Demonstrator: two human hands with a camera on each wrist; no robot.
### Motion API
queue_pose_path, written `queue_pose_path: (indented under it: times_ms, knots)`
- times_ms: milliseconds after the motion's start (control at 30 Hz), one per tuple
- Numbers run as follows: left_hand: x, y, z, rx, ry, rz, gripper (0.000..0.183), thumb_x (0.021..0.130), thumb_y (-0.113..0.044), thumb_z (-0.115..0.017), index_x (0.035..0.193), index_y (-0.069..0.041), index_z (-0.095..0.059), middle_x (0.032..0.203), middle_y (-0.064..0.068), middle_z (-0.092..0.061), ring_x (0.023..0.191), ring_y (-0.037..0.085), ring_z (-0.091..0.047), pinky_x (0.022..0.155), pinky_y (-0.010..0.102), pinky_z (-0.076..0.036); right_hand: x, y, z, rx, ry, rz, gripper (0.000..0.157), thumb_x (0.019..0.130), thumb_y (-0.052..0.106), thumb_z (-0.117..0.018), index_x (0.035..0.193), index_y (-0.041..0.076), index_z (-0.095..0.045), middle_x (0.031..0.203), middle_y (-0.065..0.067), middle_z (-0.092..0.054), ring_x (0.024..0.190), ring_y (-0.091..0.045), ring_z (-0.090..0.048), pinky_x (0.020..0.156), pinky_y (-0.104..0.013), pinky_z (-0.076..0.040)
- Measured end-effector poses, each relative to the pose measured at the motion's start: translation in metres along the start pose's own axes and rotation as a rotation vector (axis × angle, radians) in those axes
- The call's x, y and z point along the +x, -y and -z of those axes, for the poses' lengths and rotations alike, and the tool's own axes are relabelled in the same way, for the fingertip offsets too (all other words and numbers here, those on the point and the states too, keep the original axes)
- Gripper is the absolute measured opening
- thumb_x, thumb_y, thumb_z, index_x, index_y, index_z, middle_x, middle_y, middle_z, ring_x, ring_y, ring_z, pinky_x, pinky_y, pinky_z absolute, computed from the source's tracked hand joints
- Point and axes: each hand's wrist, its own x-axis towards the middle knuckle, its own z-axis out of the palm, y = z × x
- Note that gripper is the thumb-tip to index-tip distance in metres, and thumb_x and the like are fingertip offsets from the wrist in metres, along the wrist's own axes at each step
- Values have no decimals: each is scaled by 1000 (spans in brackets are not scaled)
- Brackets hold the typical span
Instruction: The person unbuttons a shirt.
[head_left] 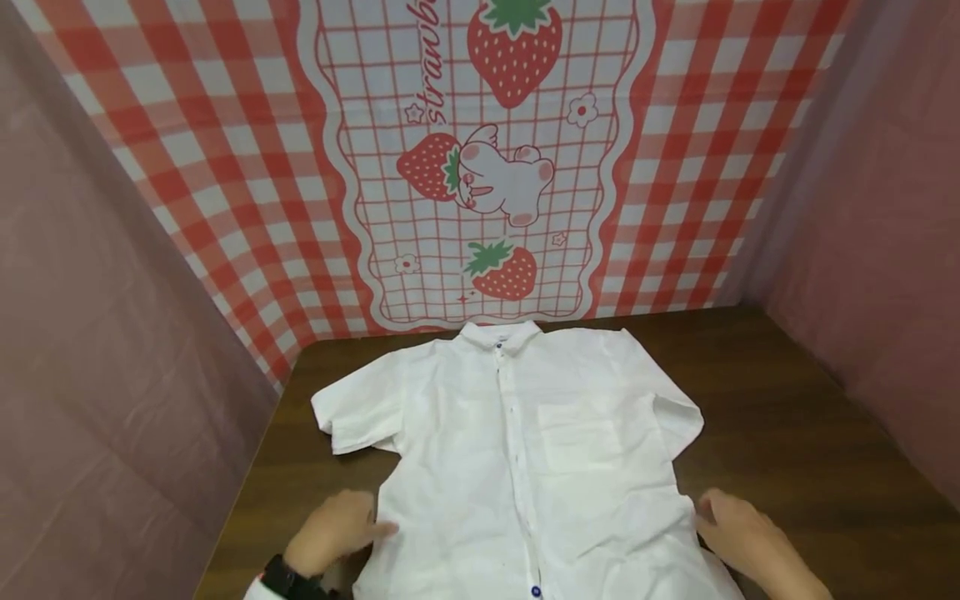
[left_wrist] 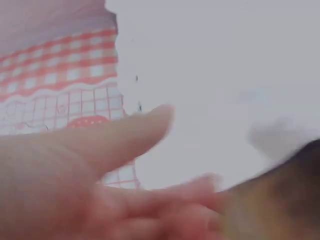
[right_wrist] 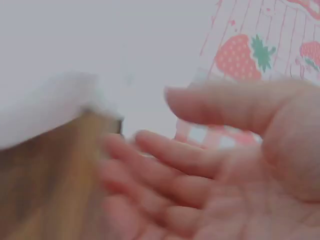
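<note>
A white short-sleeved button-up shirt (head_left: 457,467) lies front up, its collar (head_left: 498,335) toward the back and a pocket (head_left: 579,437) on the chest. My left hand (head_left: 335,533) is at the shirt's left side edge, thumb reaching over the fabric. On the opposite side, my right hand (head_left: 738,533) is right at the shirt's edge. In the left wrist view the thumb (left_wrist: 140,132) stands apart from the loosely bent fingers. The right wrist view shows a relaxed palm, with the thumb (right_wrist: 220,102) away from the fingers. The shirt's hem is out of the head view.
The shirt lies on a dark wooden table (head_left: 772,392). A red-and-white checked cloth (head_left: 697,167) with strawberry prints hangs behind it. Pink curtains (head_left: 112,333) close in the left and right sides. My left wrist wears a black watch (head_left: 288,577).
</note>
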Motion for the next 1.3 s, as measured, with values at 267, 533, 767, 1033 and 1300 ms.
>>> queue_pose_path:
  times_ms: [267, 533, 767, 1033, 1300]
  knots:
    - [109, -15, 8, 74, -358, -82, 24, 88, -19, -62, 98, 3, -57, 87, 16, -57, 73, 28, -59, 66, 39, -49, 92, 42, 14, -130, -395, 154, 28, 86, 11, -58, 105, -9, -57, 97, -29, -56, 85, -44, -57, 67, -52, -47]
    - [150, -6, -20, 273, -357, -23, 18, 90, -13, -59, 101, 0, -59, 90, 18, -56, 75, 34, -58, 64, 45, -51, 132, 28, -9, -455, -439, 222, 9, 81, 5, -61, 78, -3, -62, 74, -17, -60, 74, -36, -56, 66, -49, -44]
    - [158, 9, -12, 166, -366, 14, 24, 88, -9, -57, 106, 7, -53, 96, 22, -57, 78, 37, -60, 69, 46, -51, 138, 22, -6, -445, -505, 207, 12, 87, 0, -50, 94, -9, -53, 71, -20, -60, 63, -37, -58, 60, -49, -45]
    - [155, 17, -7, 190, -304, 31, 22, 86, -12, -62, 100, 6, -57, 91, 21, -60, 79, 37, -62, 70, 45, -51, 146, 5, 5, -493, -385, 199, 12, 89, 1, -51, 95, -7, -58, 73, -21, -63, 61, -34, -60, 55, -48, -49]
    - [156, 39, -4, 203, -415, 31, 17, 91, -3, -47, 101, 3, -59, 88, 21, -62, 75, 38, -61, 64, 48, -51, 147, -7, 17, -300, -364, 95, 16, 88, 3, -48, 90, -8, -61, 82, -30, -62, 64, -43, -59, 51, -52, -46]
